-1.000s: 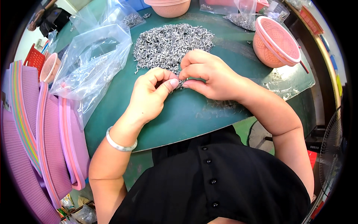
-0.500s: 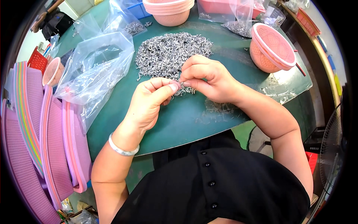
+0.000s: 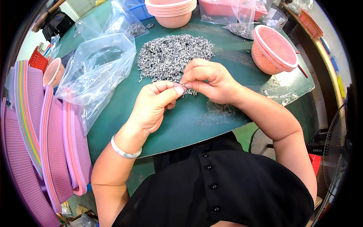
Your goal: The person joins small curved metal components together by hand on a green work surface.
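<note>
A heap of small, curved, silvery metal hooks (image 3: 172, 53) lies on the green table (image 3: 166, 130) in front of me. At the heap's near edge my two hands meet fingertip to fingertip. My left hand (image 3: 157, 100) is closed in a pinch of thumb and forefinger. Opposite it, my right hand (image 3: 211, 83) also pinches, its thumb and forefinger pressed together. A tiny bit of metal seems to show between the fingertips, mostly covered by them. A few loose metal pieces lie just beneath the hands.
To the left stand stacked purple baskets (image 3: 56, 151) and a clear plastic bag (image 3: 102, 72). Pink baskets (image 3: 172, 17) are stacked at the back, with others (image 3: 270, 53) at the right. A bag of metal pieces (image 3: 242, 28) lies back right. A fan (image 3: 334, 147) stands far right.
Both hands stay pinched together at the same spot, with only slight finger movement. The view has shifted a little.
</note>
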Demonstrator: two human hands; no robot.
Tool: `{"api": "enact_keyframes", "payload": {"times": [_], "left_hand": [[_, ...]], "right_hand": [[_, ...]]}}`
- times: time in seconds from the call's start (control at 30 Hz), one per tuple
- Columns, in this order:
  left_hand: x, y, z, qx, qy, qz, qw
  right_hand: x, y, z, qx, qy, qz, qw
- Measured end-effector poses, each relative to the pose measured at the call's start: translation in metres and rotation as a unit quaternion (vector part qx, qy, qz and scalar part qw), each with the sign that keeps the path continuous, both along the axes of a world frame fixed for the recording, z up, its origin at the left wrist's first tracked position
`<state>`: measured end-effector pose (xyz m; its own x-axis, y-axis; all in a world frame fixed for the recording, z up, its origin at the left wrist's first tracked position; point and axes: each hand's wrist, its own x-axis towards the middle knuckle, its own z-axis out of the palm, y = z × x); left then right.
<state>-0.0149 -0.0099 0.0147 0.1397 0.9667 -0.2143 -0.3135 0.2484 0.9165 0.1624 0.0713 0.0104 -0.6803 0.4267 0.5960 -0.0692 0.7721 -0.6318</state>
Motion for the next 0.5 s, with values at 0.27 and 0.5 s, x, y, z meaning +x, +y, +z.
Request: {"api": "enact_keyframes", "payload": {"times": [0.27,0.5], "left_hand": [[-0.0011,0.0013,-0.0042,-0.011,-0.019,0.009,1.0],[0.0013,0.0011,-0.0016,-0.025,-0.027,0.019,0.999]], "right_hand": [[-0.0001,-0.0029,0.0008,0.045,0.003,-0.022,0.999],[-0.0002,-0.004,-0.0001,0.075,0.017,-0.035,0.996]]}}
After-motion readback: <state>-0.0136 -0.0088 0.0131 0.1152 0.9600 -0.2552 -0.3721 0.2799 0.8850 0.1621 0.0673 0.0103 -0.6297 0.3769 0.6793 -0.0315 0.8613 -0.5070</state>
